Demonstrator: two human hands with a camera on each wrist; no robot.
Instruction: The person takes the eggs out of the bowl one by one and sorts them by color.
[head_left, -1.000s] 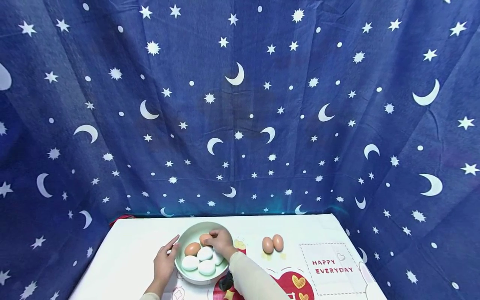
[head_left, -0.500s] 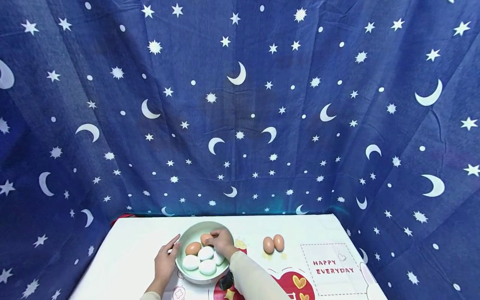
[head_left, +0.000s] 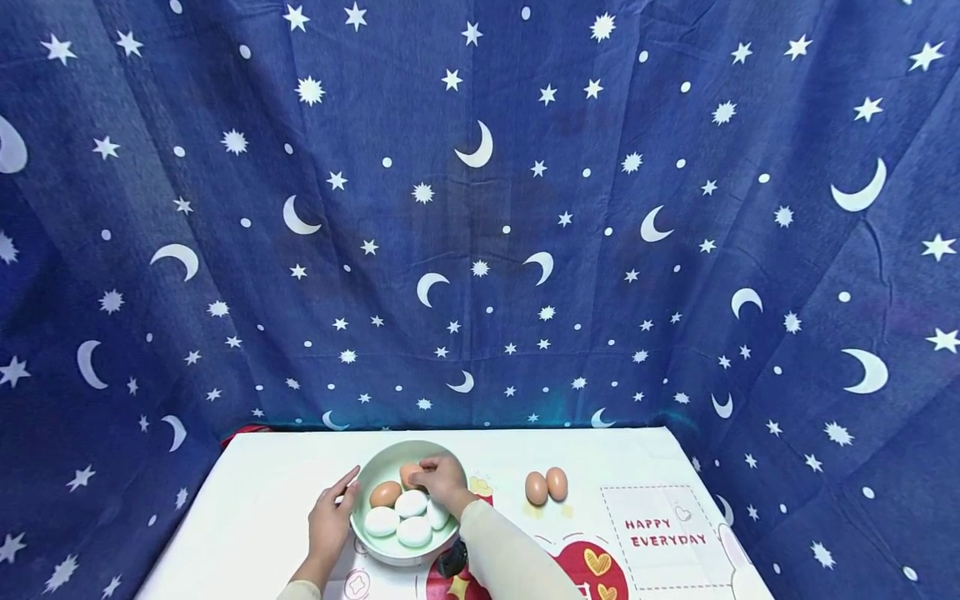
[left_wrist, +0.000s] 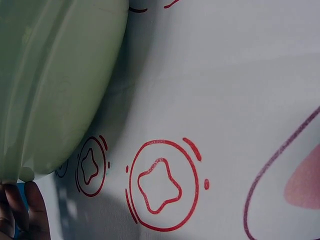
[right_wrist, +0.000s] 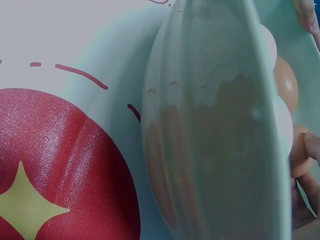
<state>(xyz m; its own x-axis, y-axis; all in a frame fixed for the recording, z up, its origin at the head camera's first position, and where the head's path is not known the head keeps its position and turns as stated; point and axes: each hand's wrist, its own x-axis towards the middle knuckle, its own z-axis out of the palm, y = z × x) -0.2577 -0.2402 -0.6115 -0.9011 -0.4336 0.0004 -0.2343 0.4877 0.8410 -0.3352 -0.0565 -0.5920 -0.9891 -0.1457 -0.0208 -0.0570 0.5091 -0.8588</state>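
A pale green bowl [head_left: 382, 467] stands on the table, holding several white eggs [head_left: 414, 532] and a brown egg [head_left: 386, 493]. Inside its far right part, my right hand [head_left: 444, 483] pinches a second brown egg [head_left: 409, 475] between thumb and fingers. The right wrist view shows the thumb and fingers around that brown egg [right_wrist: 300, 152], behind the bowl's wall [right_wrist: 220, 120]. My left hand [head_left: 330, 518] rests against the bowl's left rim with its fingers extended. In the left wrist view, the left fingertips [left_wrist: 37, 205] touch the bowl's edge [left_wrist: 75, 90].
Two brown eggs [head_left: 546, 485] lie side by side on the table to the right of the bowl. The white tablecloth [head_left: 277, 483] carries red prints and lettering. Behind the table hangs a blue curtain [head_left: 480, 333] with moons and stars.
The head view shifts slightly. Both hands keep their places at the bowl, and the right hand still pinches the brown egg.
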